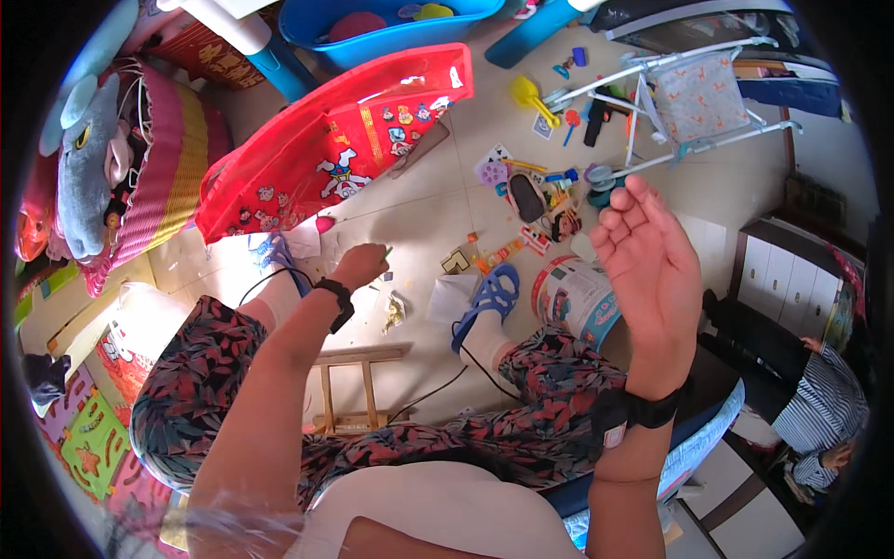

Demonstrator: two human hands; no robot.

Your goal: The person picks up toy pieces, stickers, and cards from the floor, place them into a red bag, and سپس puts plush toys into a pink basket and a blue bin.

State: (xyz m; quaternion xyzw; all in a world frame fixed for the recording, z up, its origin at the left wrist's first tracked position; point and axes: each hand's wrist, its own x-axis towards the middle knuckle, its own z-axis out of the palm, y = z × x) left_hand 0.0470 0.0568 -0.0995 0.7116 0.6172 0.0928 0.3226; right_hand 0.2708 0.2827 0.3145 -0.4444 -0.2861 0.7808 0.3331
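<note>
My left hand (360, 267) reaches low over the floor between my feet, back of the hand up, fingers closed. A small green piece (388, 252) pokes out at its fingertips; its kind is too small to tell. Beneath it lie crumpled scraps (395, 310) and small bits on the tiles. My right hand (649, 256) is raised at the right, palm showing, fingers loosely curled and apart, holding nothing. Below and left of it stands a round printed tub (575, 300). Beyond my left hand lies a large red printed fabric box (335, 140), tilted on its side.
Scattered toys (527, 197), cards and a yellow shovel (529, 96) cover the floor ahead, beside a toy stroller (700, 98). A blue tub (372, 33) stands far off. A small wooden frame (358, 387) sits between my legs. Another person (819, 415) is at right.
</note>
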